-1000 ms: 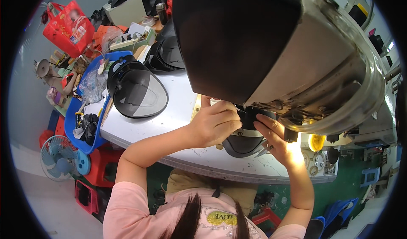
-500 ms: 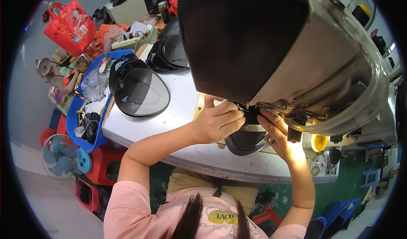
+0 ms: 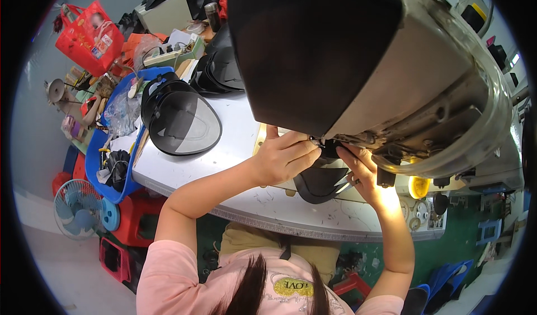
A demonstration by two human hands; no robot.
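Note:
Under the large sewing machine head (image 3: 313, 46), a curved black visor piece (image 3: 319, 185) rests on the table in front of me, its far part hidden by the machine and my fingers. My left hand (image 3: 286, 157) is closed at the piece's upper left edge, near a small metal part under the machine. On the other side my right hand (image 3: 361, 172), with a ring on one finger, pinches black material of the same piece. Lamp light falls on my right wrist. A stack of black visors with grey see-through shields (image 3: 185, 124) lies to the left.
Further black visors (image 3: 225, 69) lie behind that stack. Left of the white table (image 3: 235, 114) hangs a blue bin (image 3: 134, 172) with plastic scraps. A fan (image 3: 78, 210) and a red stool (image 3: 137, 217) stand on the floor at left. A yellow round part (image 3: 418, 187) sits beneath the machine's right side.
Both hands stay on the visor piece, which has turned slightly under the machine. My right fingers have shifted a little. The whole view has moved slightly.

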